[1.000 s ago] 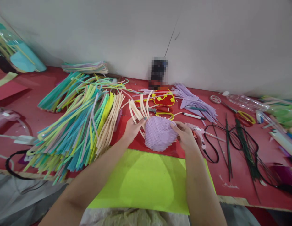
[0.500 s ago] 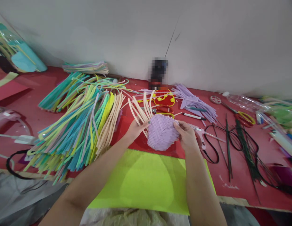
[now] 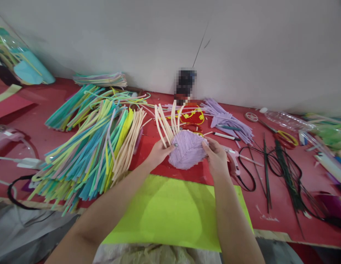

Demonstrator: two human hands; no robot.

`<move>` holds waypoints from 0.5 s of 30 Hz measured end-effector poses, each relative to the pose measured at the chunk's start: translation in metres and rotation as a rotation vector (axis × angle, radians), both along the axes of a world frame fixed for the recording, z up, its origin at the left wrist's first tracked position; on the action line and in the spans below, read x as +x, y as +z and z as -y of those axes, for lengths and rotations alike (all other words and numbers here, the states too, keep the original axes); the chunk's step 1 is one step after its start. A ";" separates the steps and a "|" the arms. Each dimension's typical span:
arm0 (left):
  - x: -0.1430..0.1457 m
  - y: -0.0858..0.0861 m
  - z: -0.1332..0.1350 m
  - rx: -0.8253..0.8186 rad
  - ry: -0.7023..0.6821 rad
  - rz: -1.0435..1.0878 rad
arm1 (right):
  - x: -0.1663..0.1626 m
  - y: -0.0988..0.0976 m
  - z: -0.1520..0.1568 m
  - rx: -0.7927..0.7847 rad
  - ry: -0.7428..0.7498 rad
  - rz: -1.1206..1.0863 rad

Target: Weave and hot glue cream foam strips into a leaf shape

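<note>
A lilac woven leaf-shaped piece (image 3: 188, 149) made of straws is held up between both hands over the red table (image 3: 43, 134). My left hand (image 3: 158, 153) grips its left edge, fingers closed. Several cream straws (image 3: 165, 124) stick up and back from that side. My right hand (image 3: 216, 158) holds the right edge, fingers curled round it. A lime green sheet (image 3: 170, 211) lies below the piece, near the table's front edge.
A big heap of coloured straws (image 3: 95, 146) covers the left. Behind the hands lie lilac straws (image 3: 225, 119), a red and yellow piece (image 3: 192, 114), a pen (image 3: 225, 136). Right: a pink glue gun (image 3: 234, 161), black cable (image 3: 272, 165), dark wires (image 3: 286, 172), scissors (image 3: 283, 136), a plastic bottle (image 3: 286, 119).
Both hands have lifted and tilted the lilac piece a little up and back. The cream straws now stand more upright than before.
</note>
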State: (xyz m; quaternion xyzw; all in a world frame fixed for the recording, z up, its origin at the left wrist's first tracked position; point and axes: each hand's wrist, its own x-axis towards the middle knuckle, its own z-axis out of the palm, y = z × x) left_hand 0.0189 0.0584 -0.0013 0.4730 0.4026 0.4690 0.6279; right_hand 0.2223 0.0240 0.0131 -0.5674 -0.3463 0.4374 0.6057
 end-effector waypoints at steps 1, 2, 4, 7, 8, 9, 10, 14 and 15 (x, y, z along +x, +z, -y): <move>0.000 0.001 0.000 -0.007 0.015 -0.002 | 0.000 0.000 0.000 0.022 -0.017 0.024; 0.000 0.002 0.000 -0.011 0.033 0.001 | -0.001 0.001 0.000 0.052 -0.045 0.046; 0.000 0.003 0.000 -0.013 0.070 0.012 | -0.002 0.001 -0.001 0.124 -0.131 0.099; 0.000 0.002 0.000 -0.018 0.108 0.029 | -0.005 0.001 -0.001 0.234 -0.268 0.259; 0.000 0.001 -0.001 -0.023 0.115 0.038 | -0.007 0.000 0.000 0.261 -0.294 0.332; 0.000 0.000 -0.001 -0.029 0.119 0.049 | -0.009 0.000 0.001 0.284 -0.303 0.414; 0.000 -0.001 -0.001 -0.034 0.128 0.064 | -0.011 0.000 0.002 0.302 -0.294 0.508; 0.000 -0.002 -0.001 -0.068 0.146 0.112 | -0.020 0.002 0.009 0.443 -0.262 0.964; 0.000 -0.001 -0.001 -0.075 0.142 0.121 | -0.022 0.003 0.011 0.493 -0.282 1.062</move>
